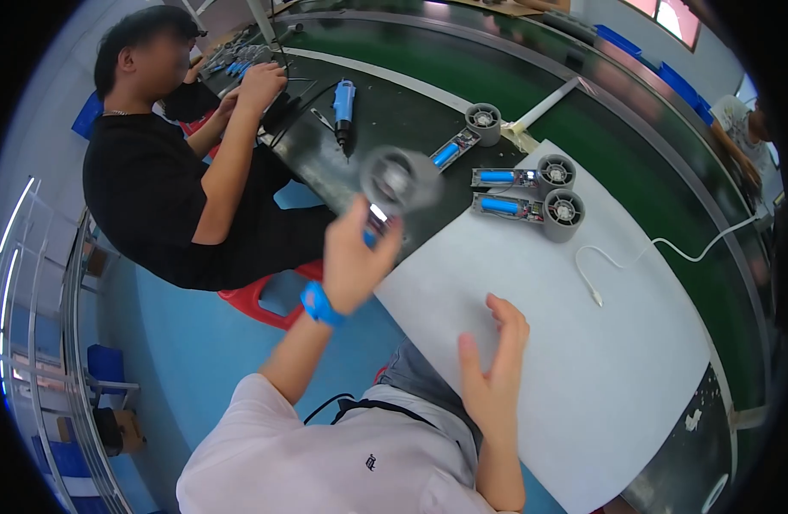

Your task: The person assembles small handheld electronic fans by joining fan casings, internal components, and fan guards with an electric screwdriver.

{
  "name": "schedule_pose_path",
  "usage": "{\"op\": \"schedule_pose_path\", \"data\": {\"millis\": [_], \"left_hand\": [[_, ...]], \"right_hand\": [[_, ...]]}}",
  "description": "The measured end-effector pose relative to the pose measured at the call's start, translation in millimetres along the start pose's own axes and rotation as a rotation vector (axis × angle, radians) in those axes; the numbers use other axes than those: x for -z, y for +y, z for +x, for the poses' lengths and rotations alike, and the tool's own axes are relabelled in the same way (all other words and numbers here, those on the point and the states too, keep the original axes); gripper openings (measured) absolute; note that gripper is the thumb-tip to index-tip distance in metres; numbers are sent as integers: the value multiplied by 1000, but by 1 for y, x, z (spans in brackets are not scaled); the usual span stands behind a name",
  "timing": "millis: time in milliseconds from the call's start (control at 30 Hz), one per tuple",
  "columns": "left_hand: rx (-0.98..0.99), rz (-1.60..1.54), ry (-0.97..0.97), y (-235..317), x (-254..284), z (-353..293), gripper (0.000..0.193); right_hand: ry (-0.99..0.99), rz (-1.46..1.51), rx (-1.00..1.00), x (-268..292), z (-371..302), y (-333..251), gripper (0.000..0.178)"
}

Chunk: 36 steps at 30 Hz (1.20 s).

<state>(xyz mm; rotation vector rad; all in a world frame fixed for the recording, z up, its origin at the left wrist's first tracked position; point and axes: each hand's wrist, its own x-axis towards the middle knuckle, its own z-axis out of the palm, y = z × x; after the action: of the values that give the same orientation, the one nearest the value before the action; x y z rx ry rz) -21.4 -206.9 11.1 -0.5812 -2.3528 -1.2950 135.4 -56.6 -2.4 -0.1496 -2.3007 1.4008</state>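
My left hand (355, 257), with a blue band at its wrist, is closed round the handle end of a small handheld fan (396, 182). Motion blurs the grey round head of that fan, which is raised above the bench's near edge. My right hand (495, 364) hovers above a white sheet (582, 343), thumb and fingers apart, holding nothing. Past it lie two similar fans, an upper one (555, 173) and a lower one (564, 214), their opened handles showing blue battery cells and circuit boards. One more fan (482, 122) rests on the dark bench to their left.
A blue electric screwdriver (343, 107) lies on the dark bench (385, 103). A white cable (621, 261) trails over the sheet's right side. A co-worker in black (171, 188) sits at left beside a red stool (261, 304). A green conveyor belt (668, 206) runs behind; another person (737, 137) is beyond.
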Motion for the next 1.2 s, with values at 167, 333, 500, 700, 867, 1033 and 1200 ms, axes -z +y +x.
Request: {"op": "schedule_pose_path", "data": {"millis": [167,333,500,700,867,1033,1200], "left_hand": [[13,128,284,-105,19,72,19],[4,66,383,-165,-2,95,20],[23,-10,389,-164,-9,91,23],[-576,519,551,-182,-7,99,16],[-259,162,482,-191,-10,95,14],[58,-169,381,-189,-7,92,12],[109,-205,289,-179,-11,89,12]], "right_hand": [[18,11,-147,15,-14,13,29],[33,-95,-11,7,-19,23,21],[40,-174,72,5,-21,28,18],[54,-185,100,5,-21,31,16],[32,-176,86,7,-21,31,19],[40,-161,89,7,-22,33,20],[52,-166,96,7,-23,33,20]]}}
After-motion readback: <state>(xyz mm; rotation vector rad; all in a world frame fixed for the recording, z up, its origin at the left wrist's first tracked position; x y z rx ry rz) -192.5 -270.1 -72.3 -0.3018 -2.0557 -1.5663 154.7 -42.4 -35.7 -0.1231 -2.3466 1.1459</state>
